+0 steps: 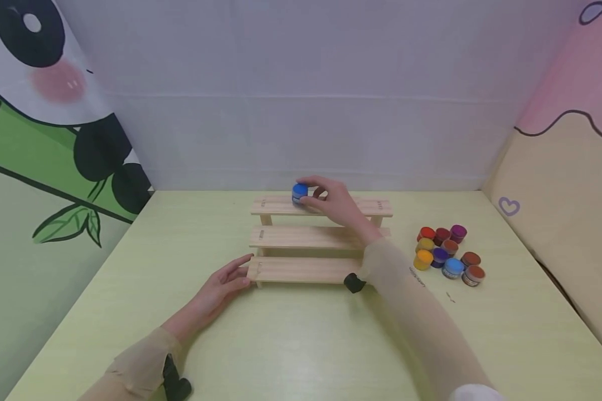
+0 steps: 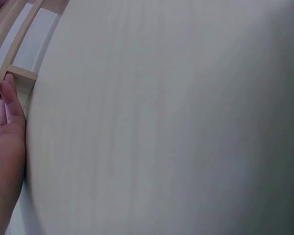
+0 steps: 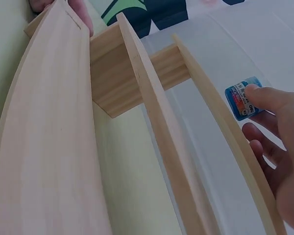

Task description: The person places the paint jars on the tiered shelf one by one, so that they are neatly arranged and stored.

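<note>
A three-tier wooden stand (image 1: pixel 301 238) stands on the table. On its top tier, towards the left, my right hand (image 1: pixel 333 203) pinches a small blue paint jar (image 1: pixel 299 193) between thumb and fingers. The right wrist view shows the jar (image 3: pixel 243 99) upright near that plank, its printed label turned to the camera; whether it touches the wood cannot be told. Around the left end of the lowest tier, my left hand (image 1: pixel 218 292) holds the plank, fingers on both sides. In the left wrist view, the left hand (image 2: pixel 7 142) shows only at the edge.
To the right of the stand, several small paint jars (image 1: pixel 440 253) in red, yellow, purple, brown and blue sit in a cluster on the table (image 1: pixel 291 345). A pale wall panel (image 1: pixel 301 139) rises behind the stand, with patterned side panels left and right.
</note>
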The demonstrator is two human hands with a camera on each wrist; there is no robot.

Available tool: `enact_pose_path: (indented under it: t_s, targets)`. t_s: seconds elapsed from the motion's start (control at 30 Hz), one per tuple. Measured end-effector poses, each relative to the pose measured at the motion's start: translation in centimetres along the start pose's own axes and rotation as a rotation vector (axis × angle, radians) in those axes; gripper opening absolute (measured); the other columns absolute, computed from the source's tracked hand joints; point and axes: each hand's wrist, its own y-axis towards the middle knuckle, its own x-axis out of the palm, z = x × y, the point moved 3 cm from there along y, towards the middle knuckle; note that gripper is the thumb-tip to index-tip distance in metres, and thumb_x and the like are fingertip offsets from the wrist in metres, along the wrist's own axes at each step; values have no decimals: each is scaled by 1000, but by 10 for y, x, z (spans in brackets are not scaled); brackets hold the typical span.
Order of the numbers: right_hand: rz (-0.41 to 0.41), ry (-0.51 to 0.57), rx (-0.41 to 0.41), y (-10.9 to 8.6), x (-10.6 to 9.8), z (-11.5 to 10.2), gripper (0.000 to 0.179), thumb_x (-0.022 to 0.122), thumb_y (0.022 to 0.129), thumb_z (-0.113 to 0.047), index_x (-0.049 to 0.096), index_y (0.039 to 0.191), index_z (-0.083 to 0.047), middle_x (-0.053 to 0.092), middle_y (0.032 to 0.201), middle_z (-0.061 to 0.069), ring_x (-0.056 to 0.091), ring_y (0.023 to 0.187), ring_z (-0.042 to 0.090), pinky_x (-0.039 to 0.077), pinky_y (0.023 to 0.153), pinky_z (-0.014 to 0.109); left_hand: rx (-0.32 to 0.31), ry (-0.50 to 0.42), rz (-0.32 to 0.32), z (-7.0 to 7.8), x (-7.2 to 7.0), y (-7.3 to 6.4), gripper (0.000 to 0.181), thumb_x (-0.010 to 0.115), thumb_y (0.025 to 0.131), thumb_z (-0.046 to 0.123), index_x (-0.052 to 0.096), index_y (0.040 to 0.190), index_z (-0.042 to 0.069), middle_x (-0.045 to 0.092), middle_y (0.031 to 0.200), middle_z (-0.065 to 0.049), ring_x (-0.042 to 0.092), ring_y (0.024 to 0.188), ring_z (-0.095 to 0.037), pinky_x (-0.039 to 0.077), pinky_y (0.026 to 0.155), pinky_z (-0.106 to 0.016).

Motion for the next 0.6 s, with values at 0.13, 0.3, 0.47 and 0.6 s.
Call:
enact_pose_path:
  t_s: [0.13, 0.3, 0.47, 0.6]
  targets:
    - [-11, -9, -6, 10, 10, -3, 41, 70, 93, -26, 62, 133, -20, 67, 125, 2, 60, 91, 18, 48, 68, 27, -1, 3, 1, 0, 0, 0, 68, 60, 99, 20, 24, 157, 15, 53, 141, -10, 59, 117, -2, 47, 98, -14]
    - [-50, -29, -22, 23, 24, -9, 43, 69, 93, -27, 61, 134, -20, 66, 128, 4, 59, 91, 18, 48, 70, 27, 2, -5, -1, -1, 0, 2, 68, 60, 99, 20, 25, 157, 15, 54, 139, -7, 59, 117, -2, 48, 98, -15]
    - [-90, -33, -39, 33, 35, -11, 44, 67, 94, -31, 59, 137, -21, 65, 131, 3, 58, 93, 17, 48, 75, 27, 3, -10, -3, -2, -1, 1, 69, 60, 99, 19, 24, 157, 14, 55, 136, -3, 60, 116, -1, 48, 98, -15]
    - [-96, -28, -40, 35, 37, -10, 43, 67, 94, -31, 59, 136, -25, 64, 131, 0, 58, 92, 16, 49, 74, 28, -9, -4, -3, -2, -1, 2, 68, 60, 99, 21, 25, 157, 17, 56, 135, -1, 60, 116, -1, 48, 98, -15]
